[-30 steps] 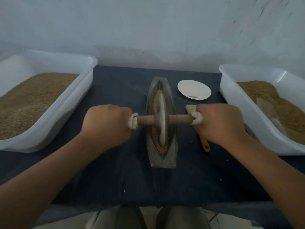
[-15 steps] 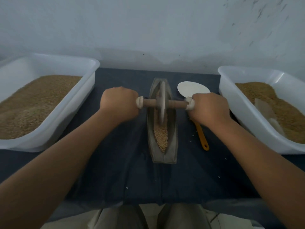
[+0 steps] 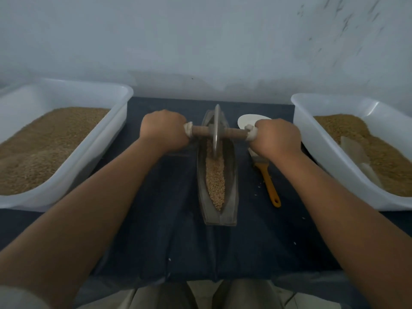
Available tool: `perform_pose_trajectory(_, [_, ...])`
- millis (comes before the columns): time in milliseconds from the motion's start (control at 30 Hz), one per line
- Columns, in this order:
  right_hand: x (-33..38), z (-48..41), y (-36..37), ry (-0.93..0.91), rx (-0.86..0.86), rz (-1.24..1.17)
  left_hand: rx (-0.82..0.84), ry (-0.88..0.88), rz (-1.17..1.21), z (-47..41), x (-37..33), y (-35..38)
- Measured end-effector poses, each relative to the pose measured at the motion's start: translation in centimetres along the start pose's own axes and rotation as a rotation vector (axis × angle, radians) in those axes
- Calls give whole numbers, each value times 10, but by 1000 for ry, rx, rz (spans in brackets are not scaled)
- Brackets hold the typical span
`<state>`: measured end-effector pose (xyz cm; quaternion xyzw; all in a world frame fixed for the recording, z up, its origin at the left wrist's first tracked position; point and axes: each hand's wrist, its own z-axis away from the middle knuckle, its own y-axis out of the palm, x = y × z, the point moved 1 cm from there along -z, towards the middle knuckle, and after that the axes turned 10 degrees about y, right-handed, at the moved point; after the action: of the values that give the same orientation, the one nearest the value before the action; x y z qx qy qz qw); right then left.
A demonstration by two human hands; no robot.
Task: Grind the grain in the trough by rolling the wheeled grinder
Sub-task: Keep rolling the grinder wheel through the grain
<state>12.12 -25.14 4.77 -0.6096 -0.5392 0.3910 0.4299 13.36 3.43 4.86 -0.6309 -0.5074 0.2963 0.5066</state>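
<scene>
A narrow boat-shaped metal trough (image 3: 231, 197) lies lengthwise on the dark cloth, with tan grain (image 3: 215, 181) along its groove. The wheeled grinder (image 3: 215, 130), a thin metal disc on a wooden axle, stands at the trough's far end. My left hand (image 3: 165, 130) grips the cloth-wrapped left end of the axle. My right hand (image 3: 276, 137) grips the cloth-wrapped right end. Both arms are stretched forward.
A white tub (image 3: 66, 94) of grain stands on the left, and another white tub (image 3: 334, 103) of grain with a pale scoop (image 3: 354, 150) on the right. A white dish (image 3: 247, 121) and a yellow-handled brush (image 3: 269, 184) lie right of the trough. A wall rises behind.
Both hands have pushed the grinder away from me, from the trough's middle to its far end. The grain in the near half now lies uncovered.
</scene>
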Motion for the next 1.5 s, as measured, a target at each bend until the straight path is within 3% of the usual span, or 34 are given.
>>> perform_pose_trajectory(100, [-8,19,-2,-19,48,-30,8,37,-47,21,-2,-3])
perform_pose_trajectory(267, [-30,87,-20,-185,-106,-104,-286,194,-57,101,-10,-10])
perform_pose_trajectory(400, [-25,64,-8,-159,-88,-90,-123,125,-121,71,-7,2])
perform_pose_trajectory(533, [-5,6,5,-30,-1,-56,-28,18,-36,4,-1,1])
perform_pose_trajectory(733, [-16,33,-4,-32,116,-23,-71,97,-114,40,-10,-14])
perform_pose_trajectory(867, [-36,84,-20,-153,55,-105,-295,205,-82,97,-16,-20])
perform_pose_trajectory(1133, [-2,8,-8,-92,-11,-92,-17,-10,-13,13,-1,9])
perform_pose_trajectory(1233, [6,4,-21,-125,-84,-82,-23,-31,26,12,-3,5])
perform_pose_trajectory(1300, [0,17,-22,-143,-5,-83,-32,-13,23,36,-5,5])
perform_pose_trajectory(1400, [-20,52,-28,-202,13,-20,-150,97,-18,88,-10,-1])
perform_pose_trajectory(1500, [-29,78,-38,-309,4,-146,-253,162,-31,109,-10,-6])
